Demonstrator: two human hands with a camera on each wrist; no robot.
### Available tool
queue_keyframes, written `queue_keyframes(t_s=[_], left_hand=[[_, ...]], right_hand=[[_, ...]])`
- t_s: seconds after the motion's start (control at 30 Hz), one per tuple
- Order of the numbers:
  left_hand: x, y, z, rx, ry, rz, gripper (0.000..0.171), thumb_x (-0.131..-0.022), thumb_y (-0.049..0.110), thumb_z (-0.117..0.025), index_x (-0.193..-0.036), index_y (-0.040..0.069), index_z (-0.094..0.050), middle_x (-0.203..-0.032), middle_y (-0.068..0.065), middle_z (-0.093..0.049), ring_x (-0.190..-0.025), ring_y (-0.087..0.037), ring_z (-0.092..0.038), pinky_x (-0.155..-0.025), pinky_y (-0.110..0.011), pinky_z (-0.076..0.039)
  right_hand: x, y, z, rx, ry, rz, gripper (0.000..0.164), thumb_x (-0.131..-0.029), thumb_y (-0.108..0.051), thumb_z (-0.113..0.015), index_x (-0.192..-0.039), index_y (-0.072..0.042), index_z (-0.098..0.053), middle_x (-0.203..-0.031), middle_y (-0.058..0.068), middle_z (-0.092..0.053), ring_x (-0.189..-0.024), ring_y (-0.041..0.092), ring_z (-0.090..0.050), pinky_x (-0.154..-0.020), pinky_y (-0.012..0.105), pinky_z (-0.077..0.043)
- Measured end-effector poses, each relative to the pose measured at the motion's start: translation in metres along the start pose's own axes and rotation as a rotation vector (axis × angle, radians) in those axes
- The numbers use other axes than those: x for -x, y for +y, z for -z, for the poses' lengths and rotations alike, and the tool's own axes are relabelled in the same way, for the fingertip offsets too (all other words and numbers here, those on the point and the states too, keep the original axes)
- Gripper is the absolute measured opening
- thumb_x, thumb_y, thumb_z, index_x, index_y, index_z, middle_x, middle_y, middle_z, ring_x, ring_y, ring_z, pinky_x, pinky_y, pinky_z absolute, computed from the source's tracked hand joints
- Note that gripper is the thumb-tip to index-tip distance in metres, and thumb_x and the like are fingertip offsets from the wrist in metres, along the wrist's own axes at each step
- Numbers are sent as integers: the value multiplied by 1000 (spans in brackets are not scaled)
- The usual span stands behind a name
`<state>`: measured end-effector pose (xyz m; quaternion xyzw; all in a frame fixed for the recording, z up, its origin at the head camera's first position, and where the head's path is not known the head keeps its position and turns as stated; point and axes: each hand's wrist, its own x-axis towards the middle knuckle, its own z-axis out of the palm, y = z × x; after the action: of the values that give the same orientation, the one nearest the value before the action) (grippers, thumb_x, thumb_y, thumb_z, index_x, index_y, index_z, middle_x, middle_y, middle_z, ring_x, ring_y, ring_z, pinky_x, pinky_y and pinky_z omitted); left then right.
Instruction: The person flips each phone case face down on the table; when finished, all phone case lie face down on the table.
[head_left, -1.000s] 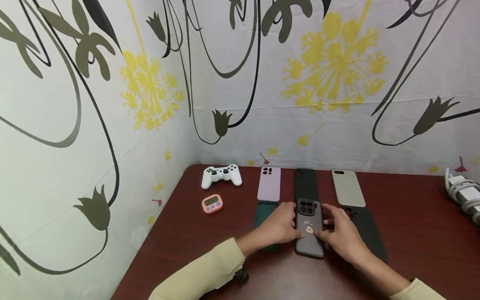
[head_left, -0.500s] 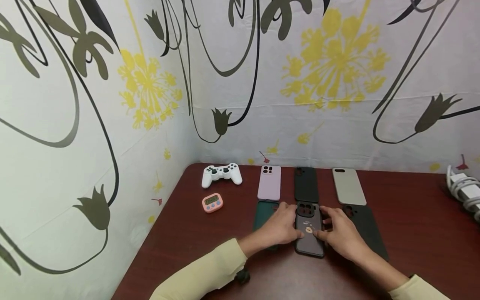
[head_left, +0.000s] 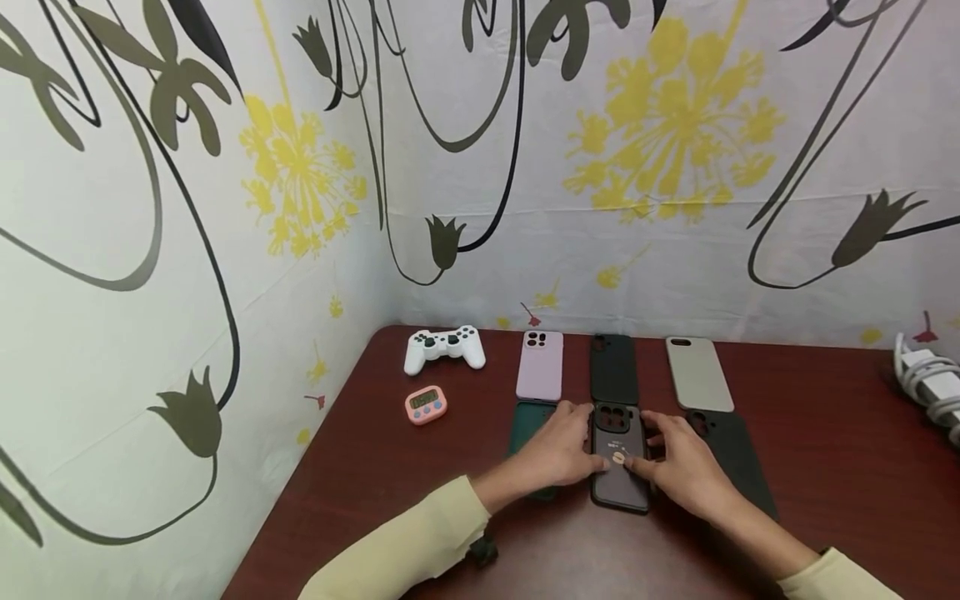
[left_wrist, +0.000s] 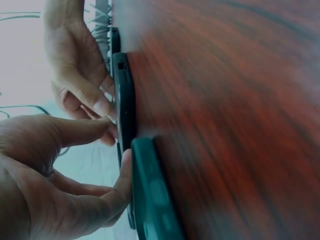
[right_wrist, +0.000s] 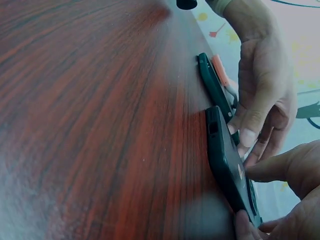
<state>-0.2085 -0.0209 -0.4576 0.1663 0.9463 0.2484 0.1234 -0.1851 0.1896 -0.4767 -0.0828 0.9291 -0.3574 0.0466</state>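
A dark grey phone case (head_left: 619, 485) with a black rim and a small tan print lies on the table, its camera cutout at the far end. My left hand (head_left: 557, 450) holds its left side, thumb on the back and fingers along the edge. On the opposite side my right hand (head_left: 681, 460) grips it likewise, thumb on the back, as the right wrist view also shows. A green phone case (head_left: 527, 427) lies left of it, partly hidden by my left hand. Just beyond lies a black phone case (head_left: 613, 371); another black case (head_left: 738, 467) is at the right.
A lilac phone case (head_left: 539, 367) and a pale grey case (head_left: 699, 375) complete the back row. Further left are a white game controller (head_left: 444, 350) and a pink timer (head_left: 426, 406). White coiled cable (head_left: 930, 382) sits at the right edge. Patterned fabric hangs behind the table.
The far end of the dark grey case has shifted slightly toward me and now sits just short of the black case behind it. Both hands keep their hold.
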Motion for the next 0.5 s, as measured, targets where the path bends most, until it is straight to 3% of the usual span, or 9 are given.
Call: queue_keyframes(t_s=[0.1, 0.23, 0.4, 0.5], left_hand=[[5, -10, 8, 115, -7, -19, 82, -94, 41, -81, -162, 15, -42, -144, -5, -55, -113, -9, -63, -85, -23, -56], [15, -24, 25, 323, -18, -43, 80, -96, 39, -79, -163, 18, -40, -153, -5, -51, -129, -17, -62, -97, -28, -59], [28, -42, 45, 533, -4, -35, 77, -98, 34, -79, -163, 23, -40, -161, -7, -47, -138, -27, -61, -103, -36, -60], [35, -54, 53, 570, 30, -9, 75, -98, 34, -78, -162, 25, -41, -162, -7, -46, -140, -27, -59, -104, -41, -60]], right_hand=[[1, -4, -2, -2, 55, 29, 92, -93, -26, -82, -159, 10, -29, -145, 36, -47, -122, 49, -59, -86, 58, -59], [2, -13, -5, -63, 149, 62, 93, -95, -20, -80, -162, 7, -23, -150, 35, -43, -128, 52, -54, -96, 67, -54], [3, -25, -13, -152, 203, 106, 85, -97, -13, -77, -162, 4, -25, -151, 31, -45, -134, 47, -51, -102, 63, -53], [2, -31, -20, -172, 207, 136, 80, -97, -12, -77, -161, 3, -30, -150, 27, -49, -132, 42, -55, -101, 58, -55]])
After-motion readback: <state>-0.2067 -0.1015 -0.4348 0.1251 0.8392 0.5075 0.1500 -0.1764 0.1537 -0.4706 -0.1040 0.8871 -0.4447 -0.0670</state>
